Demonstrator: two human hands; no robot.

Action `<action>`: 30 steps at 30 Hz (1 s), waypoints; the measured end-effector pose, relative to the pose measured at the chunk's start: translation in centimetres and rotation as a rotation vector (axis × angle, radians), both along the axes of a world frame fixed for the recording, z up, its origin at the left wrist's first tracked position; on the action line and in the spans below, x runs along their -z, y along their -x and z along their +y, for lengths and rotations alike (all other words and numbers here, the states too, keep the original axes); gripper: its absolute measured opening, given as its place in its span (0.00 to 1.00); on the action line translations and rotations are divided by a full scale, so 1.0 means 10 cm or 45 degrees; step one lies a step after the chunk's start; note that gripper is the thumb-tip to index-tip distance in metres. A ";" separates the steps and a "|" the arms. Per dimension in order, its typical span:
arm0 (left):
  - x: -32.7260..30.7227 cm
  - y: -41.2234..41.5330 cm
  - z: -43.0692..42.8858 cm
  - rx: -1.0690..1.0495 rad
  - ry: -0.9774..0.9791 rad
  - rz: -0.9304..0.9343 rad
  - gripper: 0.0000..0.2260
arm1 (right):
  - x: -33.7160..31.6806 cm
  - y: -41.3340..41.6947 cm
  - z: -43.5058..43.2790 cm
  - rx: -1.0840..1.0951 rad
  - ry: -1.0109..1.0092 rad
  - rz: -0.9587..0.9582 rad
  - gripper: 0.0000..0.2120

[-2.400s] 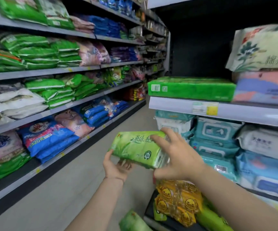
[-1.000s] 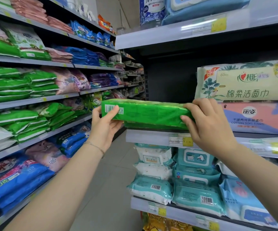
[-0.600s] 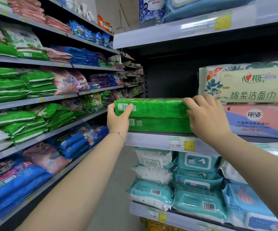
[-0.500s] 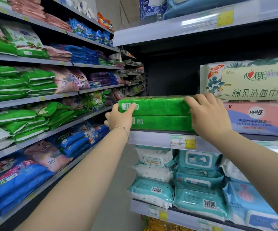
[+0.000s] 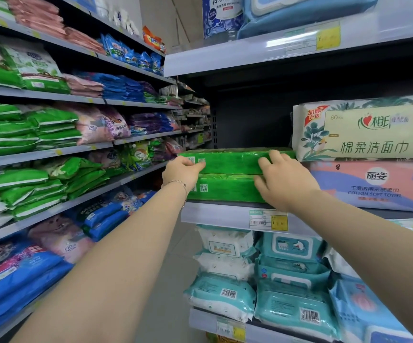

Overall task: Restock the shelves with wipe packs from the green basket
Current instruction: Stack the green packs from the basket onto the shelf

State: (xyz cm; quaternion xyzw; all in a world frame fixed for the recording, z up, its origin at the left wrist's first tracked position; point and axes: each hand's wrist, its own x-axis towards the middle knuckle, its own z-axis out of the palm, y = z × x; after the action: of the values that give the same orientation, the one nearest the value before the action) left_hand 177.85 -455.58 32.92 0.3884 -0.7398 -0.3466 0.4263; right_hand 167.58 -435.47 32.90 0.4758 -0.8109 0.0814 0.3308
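Note:
Two flat green wipe packs are stacked on the right-hand shelf [image 5: 215,215]. The upper green pack [image 5: 232,161] lies on the lower green pack [image 5: 227,189]. My left hand [image 5: 182,170] grips the upper pack's left end, thumb on its front face. My right hand [image 5: 282,180] rests with fingers spread against the front right of both packs. The green basket is out of view.
A cream tissue pack [image 5: 366,129] sits on a pink cotton towel pack [image 5: 374,186] just right of the green stack. Teal and white wipe packs [image 5: 284,276] fill the shelf below. Across the aisle floor [image 5: 165,305], left shelves hold green, blue and pink bags [image 5: 52,127].
I lifted the green pack from waist height up to the shelf and set it on the other green pack. Both hands have pushed it further back and stayed on it.

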 end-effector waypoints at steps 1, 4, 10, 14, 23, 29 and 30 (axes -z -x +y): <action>0.01 0.01 -0.01 0.060 0.001 -0.045 0.11 | -0.01 0.02 -0.01 0.036 -0.037 -0.052 0.19; -0.02 0.00 0.00 0.272 -0.002 -0.252 0.21 | -0.01 0.09 -0.04 0.147 -0.154 -0.251 0.26; -0.03 -0.03 0.02 0.188 0.207 -0.597 0.24 | 0.03 0.07 -0.05 0.113 -0.040 -0.171 0.23; 0.17 -0.20 0.09 0.017 0.476 -0.306 0.12 | 0.20 -0.18 -0.10 -0.148 0.033 0.126 0.16; 0.87 -0.95 0.42 0.067 0.997 -0.358 0.13 | 0.98 -0.79 -0.20 -0.489 -0.101 0.176 0.15; 1.58 -1.33 0.48 0.155 0.906 -0.665 0.16 | 1.58 -1.08 -0.25 -0.635 -0.164 0.062 0.13; 1.71 -1.37 0.49 0.163 0.871 -0.716 0.16 | 1.71 -1.11 -0.26 -0.638 -0.181 0.030 0.13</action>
State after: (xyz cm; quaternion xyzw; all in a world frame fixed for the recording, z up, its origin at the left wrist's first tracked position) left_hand 191.52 -450.66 15.78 0.2576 -0.9216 0.0113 0.2902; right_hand 178.71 -438.10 15.82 0.6848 -0.6676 0.0981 0.2754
